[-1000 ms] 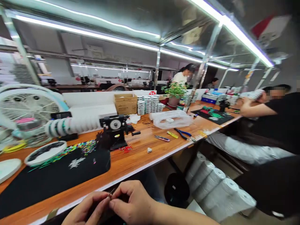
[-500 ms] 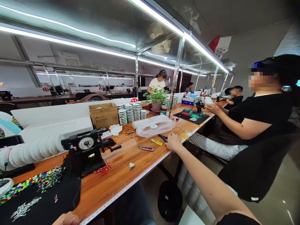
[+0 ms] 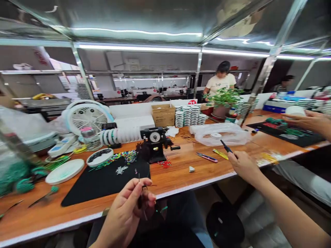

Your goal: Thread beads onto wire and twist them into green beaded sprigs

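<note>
downward in the head view, a thin dark pin (image 3: 140, 193) is pinched narrowly between the fingers (image 3: 131, 187) of the left hand (image 3: 125, 215), just above the near edge of a long orange-brown wooden workbench (image 3: 178, 181). beyond it lies a black felt mat (image 3: 103, 187), with multicoloured beads (image 3: 124, 157) heaped at its far edge. a slim dark-handled tool (image 3: 226, 146) is gripped in the closed right hand (image 3: 244, 167), near a red-handled utility knife (image 3: 207, 157) and a flat yellow tool (image 3: 220, 154). a white spool (image 3: 294, 111) is held by a co-worker's hand (image 3: 307, 120) at the right edge.
</note>
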{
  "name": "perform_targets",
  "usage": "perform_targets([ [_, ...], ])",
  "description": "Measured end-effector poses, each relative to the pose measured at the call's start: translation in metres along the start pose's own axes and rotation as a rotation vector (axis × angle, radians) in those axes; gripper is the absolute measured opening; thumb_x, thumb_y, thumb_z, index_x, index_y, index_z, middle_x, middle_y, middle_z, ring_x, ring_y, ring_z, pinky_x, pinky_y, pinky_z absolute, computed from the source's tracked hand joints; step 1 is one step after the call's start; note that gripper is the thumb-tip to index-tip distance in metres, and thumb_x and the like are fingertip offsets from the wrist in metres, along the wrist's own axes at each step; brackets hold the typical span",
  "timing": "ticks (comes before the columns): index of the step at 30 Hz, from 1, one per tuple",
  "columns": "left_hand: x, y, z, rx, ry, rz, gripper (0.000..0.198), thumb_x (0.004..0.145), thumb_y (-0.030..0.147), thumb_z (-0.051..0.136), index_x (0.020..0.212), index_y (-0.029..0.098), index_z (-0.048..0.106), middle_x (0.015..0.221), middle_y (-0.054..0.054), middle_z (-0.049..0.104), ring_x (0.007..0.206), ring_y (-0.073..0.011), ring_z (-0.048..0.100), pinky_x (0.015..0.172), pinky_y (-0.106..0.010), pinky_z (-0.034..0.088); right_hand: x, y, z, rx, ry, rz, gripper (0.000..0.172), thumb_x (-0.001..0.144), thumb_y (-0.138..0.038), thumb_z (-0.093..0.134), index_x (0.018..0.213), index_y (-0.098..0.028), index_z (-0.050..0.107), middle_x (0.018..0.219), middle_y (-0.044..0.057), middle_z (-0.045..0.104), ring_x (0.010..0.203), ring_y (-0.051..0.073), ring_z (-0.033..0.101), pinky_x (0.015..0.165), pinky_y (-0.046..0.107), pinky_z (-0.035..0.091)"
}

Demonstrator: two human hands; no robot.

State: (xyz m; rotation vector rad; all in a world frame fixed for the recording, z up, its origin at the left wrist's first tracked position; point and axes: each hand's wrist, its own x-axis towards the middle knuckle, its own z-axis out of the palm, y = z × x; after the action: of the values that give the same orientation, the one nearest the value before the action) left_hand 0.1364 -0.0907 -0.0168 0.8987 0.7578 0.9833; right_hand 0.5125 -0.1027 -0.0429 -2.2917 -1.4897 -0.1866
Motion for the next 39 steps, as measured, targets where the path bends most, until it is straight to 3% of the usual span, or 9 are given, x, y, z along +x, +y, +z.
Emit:
perform_targets([
  [2, -0.002, -0.001, -0.002, -0.046, 0.041, 0.009, 0.012, 0.083, 0.029, 0.059, 0.089, 0.018, 0.06, 0.084, -0.005, 0.068, 0.067, -0.0111, 0.063, 0.051, -0.016, 0.045, -0.024, -0.03, -0.003, 0.439, -0.175, -0.088, 0.041, 0.093, -0.033, 0.027, 0.081, -0.013, 0.061, 0.073, 0.009, 0.059, 0.066, 0.017, 0.054, 0.061, 0.027, 0.04],
  [4, -0.004, -0.001, -0.004, -0.089, 0.088, 0.032, 0.009, 0.083, 0.026, 0.06, 0.081, 0.017, 0.056, 0.1, -0.006, 0.067, 0.081, -0.0146, 0.066, 0.044, -0.014, 0.04, -0.052, -0.066, -0.006, 0.927, -0.466, -0.134, 0.036, 0.09, -0.041, 0.037, 0.075, -0.015, 0.057, 0.064, 0.003, 0.052, 0.056, 0.013, 0.046, 0.055, 0.025, 0.037],
  [6, -0.006, 0.0, -0.006, -0.129, 0.122, 0.047, 0.012, 0.082, 0.024, 0.061, 0.077, 0.017, 0.053, 0.106, -0.007, 0.065, 0.09, -0.0176, 0.066, 0.038, -0.013, 0.036, -0.078, -0.1, -0.008, 1.167, -0.706, -0.207, 0.028, 0.085, -0.039, 0.049, 0.071, -0.016, 0.056, 0.062, -0.001, 0.047, 0.057, 0.012, 0.043, 0.056, 0.024, 0.036],
  [9, -0.009, 0.002, -0.012, -0.177, 0.179, 0.042, 0.012, 0.08, 0.021, 0.062, 0.079, 0.017, 0.051, 0.104, -0.009, 0.066, 0.089, -0.0185, 0.067, 0.034, -0.012, 0.032, -0.103, -0.139, -0.008, 1.327, -0.849, -0.362, 0.027, 0.083, -0.037, 0.052, 0.068, -0.016, 0.058, 0.074, 0.002, 0.052, 0.068, 0.014, 0.047, 0.063, 0.025, 0.038],
  [15, -0.012, 0.003, -0.017, -0.195, 0.192, 0.065, 0.013, 0.082, 0.02, 0.059, 0.074, 0.017, 0.049, 0.103, -0.01, 0.067, 0.106, -0.0215, 0.06, 0.034, -0.01, 0.032, -0.117, -0.173, -0.005, 1.334, -0.823, -0.551, 0.026, 0.085, -0.037, 0.048, 0.073, -0.017, 0.061, 0.081, 0.005, 0.056, 0.077, 0.017, 0.051, 0.071, 0.029, 0.04],
  [20, -0.013, -0.001, -0.015, -0.071, 0.145, 0.14, 0.017, 0.084, 0.026, 0.057, 0.072, 0.018, 0.049, 0.107, -0.01, 0.066, 0.103, -0.0206, 0.06, 0.034, -0.01, 0.032, -0.12, -0.186, 0.002, 1.221, -0.684, -0.506, 0.033, 0.086, -0.035, 0.046, 0.059, -0.017, 0.051, 0.074, 0.003, 0.052, 0.074, 0.016, 0.048, 0.069, 0.028, 0.038],
  [23, -0.013, -0.004, -0.015, -0.021, 0.137, 0.194, 0.018, 0.084, 0.027, 0.057, 0.071, 0.016, 0.051, 0.108, -0.01, 0.066, 0.093, -0.0169, 0.063, 0.037, -0.011, 0.034, -0.121, -0.189, 0.008, 1.164, -0.683, -0.472, 0.032, 0.086, -0.033, 0.046, 0.058, -0.017, 0.047, 0.071, 0.002, 0.05, 0.071, 0.015, 0.046, 0.067, 0.027, 0.036],
  [33, -0.014, -0.006, -0.014, -0.014, 0.181, 0.169, 0.018, 0.083, 0.027, 0.058, 0.07, 0.018, 0.049, 0.11, -0.009, 0.065, 0.103, -0.0192, 0.057, 0.04, -0.012, 0.035, -0.125, -0.2, 0.015, 1.142, -0.65, -0.431, 0.029, 0.086, -0.033, 0.044, 0.062, -0.017, 0.048, 0.068, 0.001, 0.049, 0.067, 0.014, 0.043, 0.062, 0.027, 0.034],
  [39, -0.014, -0.007, -0.015, -0.055, 0.174, 0.145, 0.018, 0.083, 0.027, 0.058, 0.072, 0.017, 0.049, 0.113, -0.009, 0.064, 0.084, -0.0157, 0.064, 0.044, -0.014, 0.039, -0.13, -0.197, 0.027, 1.204, -0.667, -0.412, 0.026, 0.086, -0.033, 0.045, 0.068, -0.016, 0.053, 0.066, 0.001, 0.05, 0.064, 0.013, 0.044, 0.059, 0.025, 0.035],
])
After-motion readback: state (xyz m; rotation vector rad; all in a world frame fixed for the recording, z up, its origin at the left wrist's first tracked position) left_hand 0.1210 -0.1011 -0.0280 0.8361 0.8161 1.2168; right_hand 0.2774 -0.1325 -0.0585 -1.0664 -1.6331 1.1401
